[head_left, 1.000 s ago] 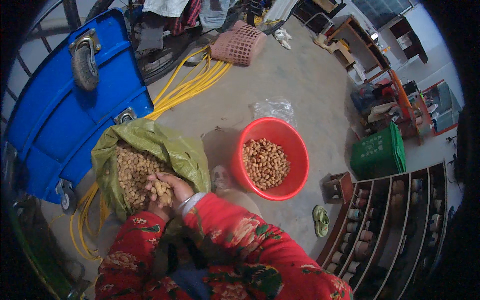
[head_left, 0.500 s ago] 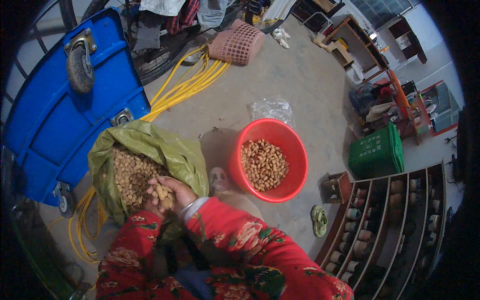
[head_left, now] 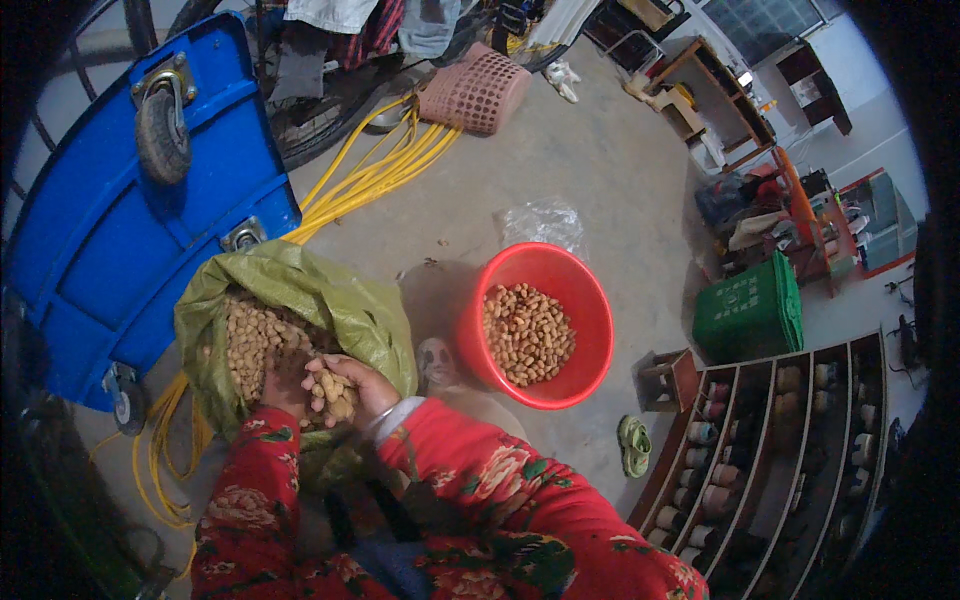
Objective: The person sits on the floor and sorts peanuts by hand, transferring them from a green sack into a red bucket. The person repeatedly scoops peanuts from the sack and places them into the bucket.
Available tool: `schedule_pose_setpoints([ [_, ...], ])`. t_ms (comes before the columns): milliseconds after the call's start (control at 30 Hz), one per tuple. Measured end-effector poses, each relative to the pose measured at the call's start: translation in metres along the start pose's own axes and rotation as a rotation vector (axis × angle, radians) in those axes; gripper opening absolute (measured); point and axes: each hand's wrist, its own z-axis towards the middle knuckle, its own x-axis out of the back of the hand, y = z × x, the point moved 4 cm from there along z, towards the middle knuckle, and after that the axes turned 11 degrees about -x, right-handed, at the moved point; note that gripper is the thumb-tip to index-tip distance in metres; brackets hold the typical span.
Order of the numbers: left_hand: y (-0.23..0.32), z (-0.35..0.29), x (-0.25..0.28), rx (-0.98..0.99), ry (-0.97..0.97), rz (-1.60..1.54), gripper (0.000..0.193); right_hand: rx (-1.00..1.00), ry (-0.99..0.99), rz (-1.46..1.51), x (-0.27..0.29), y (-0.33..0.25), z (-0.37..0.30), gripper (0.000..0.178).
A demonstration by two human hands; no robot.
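Note:
An olive-green woven sack [head_left: 360, 315], its mouth folded open, holds many unshelled peanuts [head_left: 250, 335]. My right hand [head_left: 372, 388] is cupped palm up over the sack's near edge, with its fingers curled round a small handful of peanuts [head_left: 336, 396]. Just left of it, my left hand [head_left: 287, 380] reaches into the sack against the peanuts. Its fingers are blurred and partly hidden among them. To the right of the sack, a red plastic basin [head_left: 592, 330] stands on the floor with more unshelled peanuts inside, apart from both hands.
A blue wheeled platform [head_left: 90, 240] leans at the left, near yellow cable or hose [head_left: 370, 185]. A pink perforated basket [head_left: 475, 90] lies beyond it. Clear plastic [head_left: 548, 222] lies behind the basin. At right are green slippers [head_left: 634, 446], a shoe rack [head_left: 770, 450] and a green bin [head_left: 750, 310].
My left hand has parted from the right hand and moved forward and left, deeper into the sack. The right hand stays nearly in place, still holding peanuts.

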Motion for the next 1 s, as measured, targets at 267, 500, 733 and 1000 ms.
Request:
schedule_pose_setpoints([
  [267,-0.023,-0.007,0.050,0.120,0.205,0.837,0.033,0.028,-0.016,-0.036,0.000,-0.002,-0.005,0.024],
  [500,-0.045,-0.022,0.053,0.089,0.652,-0.105,0.030,0.000,0.064,0.006,0.008,0.003,-0.002,0.025],
  [733,-0.010,-0.040,0.077,0.424,0.645,-0.700,0.021,0.021,0.005,-0.033,0.006,0.002,-0.008,0.025],
  [1000,0.038,-0.060,0.082,0.423,0.717,-0.995,0.031,-0.005,0.026,-0.125,0.009,0.003,-0.006,0.022],
])
